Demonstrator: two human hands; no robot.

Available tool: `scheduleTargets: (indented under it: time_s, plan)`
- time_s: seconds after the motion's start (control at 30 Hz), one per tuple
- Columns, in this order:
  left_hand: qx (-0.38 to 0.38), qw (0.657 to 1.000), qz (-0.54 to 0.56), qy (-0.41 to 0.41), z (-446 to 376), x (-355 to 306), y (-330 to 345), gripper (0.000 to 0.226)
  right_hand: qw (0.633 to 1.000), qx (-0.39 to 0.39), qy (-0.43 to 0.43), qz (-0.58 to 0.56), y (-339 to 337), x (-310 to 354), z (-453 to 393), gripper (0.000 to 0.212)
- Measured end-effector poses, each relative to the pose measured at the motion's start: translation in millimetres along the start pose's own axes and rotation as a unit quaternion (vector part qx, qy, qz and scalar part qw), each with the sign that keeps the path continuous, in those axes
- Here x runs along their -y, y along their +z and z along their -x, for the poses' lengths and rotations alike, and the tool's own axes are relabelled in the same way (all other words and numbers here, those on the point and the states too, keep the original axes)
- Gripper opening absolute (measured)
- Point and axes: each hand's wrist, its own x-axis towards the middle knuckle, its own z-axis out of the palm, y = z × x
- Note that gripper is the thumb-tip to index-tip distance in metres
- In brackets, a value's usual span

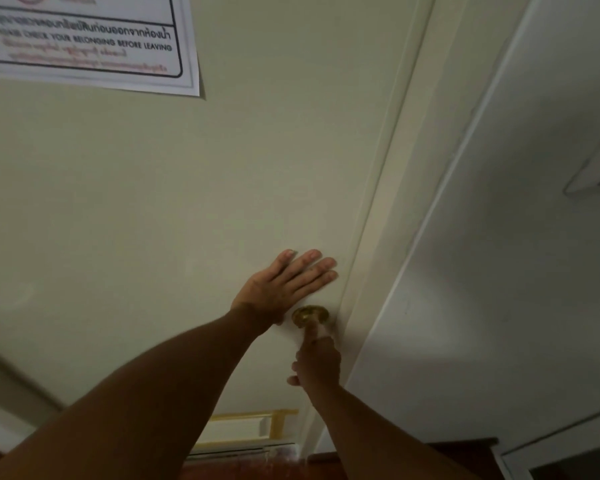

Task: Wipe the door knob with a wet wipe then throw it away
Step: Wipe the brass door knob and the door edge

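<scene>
A brass door knob (307, 314) sits near the right edge of a cream door (153, 220). Only its round base plate and neck show. My right hand (316, 358) reaches up from below and is closed around the knob head, hiding it. A small pale patch shows at its fingertips; I cannot tell whether it is the wet wipe. My left hand (284, 284) lies flat on the door just above and left of the knob, fingers straight and together, holding nothing.
The door frame (388, 237) runs diagonally right of the knob, with a white wall (499, 271) beyond it. A printed notice (84, 39) is stuck on the door at top left. A louvred vent (243, 431) sits low in the door above a reddish floor (257, 469).
</scene>
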Motion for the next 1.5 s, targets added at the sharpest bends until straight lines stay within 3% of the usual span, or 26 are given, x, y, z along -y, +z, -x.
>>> scheduleTargets:
  time_s: [0.1,0.17,0.27,0.33,0.37,0.4,0.43,0.47,0.53,0.6,0.63,0.7,0.73,0.8,0.87,0.9,0.97,1.07,1.1,1.17,1.23,1.27,1.33,1.4,1.43,1.5]
  plan:
    - [-0.003,1.000,-0.002,-0.004,-1.4,-0.6,3.0,0.142,0.955,-0.012,-0.149,0.258,-17.1,4.5,-0.9,0.063]
    - [-0.004,1.000,-0.002,-0.007,-2.0,-1.5,4.5,0.140,0.893,-0.043,-0.208,0.397,-25.6,8.9,-3.0,0.066]
    - [-0.001,1.000,-0.001,-0.010,-1.9,-1.7,4.3,0.138,0.860,-0.074,-0.227,0.450,-25.3,13.5,-7.4,0.075]
    - [0.004,1.000,-0.003,-0.008,-1.9,-1.6,4.3,0.141,0.868,-0.022,-0.214,0.447,-20.6,11.7,-12.2,0.066]
    - [0.006,1.000,-0.003,-0.007,-1.6,-1.3,4.3,0.143,0.888,0.016,-0.188,0.419,-20.2,11.1,-13.2,0.061]
    - [0.006,1.000,-0.002,-0.005,-1.3,-1.3,4.6,0.143,0.938,0.048,-0.124,0.320,-20.1,13.4,-11.3,0.064]
    - [0.004,1.000,0.000,-0.005,-1.1,-1.3,4.8,0.142,0.984,0.069,-0.037,0.159,-19.3,14.5,-8.4,0.071]
    - [0.003,1.000,0.001,-0.007,-0.8,-1.4,4.4,0.142,0.994,0.091,0.057,0.003,-16.0,13.1,-4.8,0.075]
    - [0.003,1.000,-0.007,-0.008,-0.4,-2.5,4.0,0.142,0.954,0.145,0.158,-0.212,-9.8,8.9,2.7,0.074]
    - [-0.002,1.000,-0.015,-0.007,-0.8,-3.3,6.5,0.135,0.881,0.182,0.194,-0.391,-4.2,5.4,9.7,0.076]
    - [-0.012,1.000,-0.015,-0.009,-1.3,-4.1,8.1,0.126,0.842,0.189,0.206,-0.461,-1.4,5.0,10.3,0.078]
    - [-0.030,0.999,-0.012,-0.015,-1.7,-5.1,9.4,0.110,0.823,0.179,0.205,-0.498,2.9,7.3,10.2,0.076]
    - [-0.028,0.999,-0.014,-0.016,-1.6,-5.1,9.0,0.113,0.845,0.167,0.201,-0.466,4.6,11.1,10.8,0.070]
    - [-0.008,1.000,-0.020,-0.013,-1.2,-4.7,7.4,0.134,0.925,0.117,0.177,-0.316,3.9,15.2,9.9,0.063]
    - [-0.005,1.000,-0.018,-0.014,-1.6,-4.3,6.8,0.145,0.995,0.044,0.076,-0.052,-3.4,11.3,6.2,0.068]
    - [-0.003,1.000,-0.014,-0.015,-2.0,-3.7,6.3,0.146,0.995,0.021,-0.004,0.093,-8.1,8.4,5.4,0.069]
    - [-0.001,1.000,-0.008,-0.013,-2.6,-3.0,6.8,0.144,0.957,-0.020,-0.107,0.269,-14.9,6.9,7.6,0.066]
    - [-0.002,1.000,-0.015,-0.008,-1.8,-3.0,5.7,0.141,0.853,-0.098,-0.185,0.479,-17.8,11.9,9.3,0.076]
    - [0.000,1.000,-0.016,-0.008,-1.7,-3.1,5.1,0.141,0.847,-0.092,-0.184,0.491,-16.0,12.1,4.3,0.080]
    - [0.007,1.000,-0.015,-0.011,-1.7,-3.1,4.3,0.144,0.909,-0.025,-0.121,0.398,-14.9,13.0,-4.7,0.090]
    - [0.012,1.000,-0.015,-0.012,-1.6,-3.8,5.5,0.146,0.986,0.070,-0.002,0.151,-18.8,15.9,-9.3,0.091]
    - [0.013,1.000,-0.016,-0.012,-1.8,-4.2,6.0,0.145,0.990,0.123,0.066,0.015,-20.2,16.3,-10.3,0.083]
    - [0.008,1.000,-0.023,-0.010,-1.9,-4.7,7.1,0.141,0.930,0.203,0.180,-0.250,-22.7,13.4,-9.8,0.072]
    - [-0.007,0.999,-0.036,-0.009,-1.9,-6.0,9.1,0.132,0.816,0.225,0.260,-0.464,-19.7,5.6,-6.5,0.078]
    - [-0.022,0.999,-0.043,-0.007,-2.2,-7.1,10.5,0.122,0.772,0.228,0.283,-0.521,-15.0,1.6,-4.0,0.081]
    - [-0.048,0.998,-0.044,-0.004,-3.6,-9.1,14.3,0.099,0.738,0.222,0.294,-0.565,-5.7,-3.6,0.2,0.084]
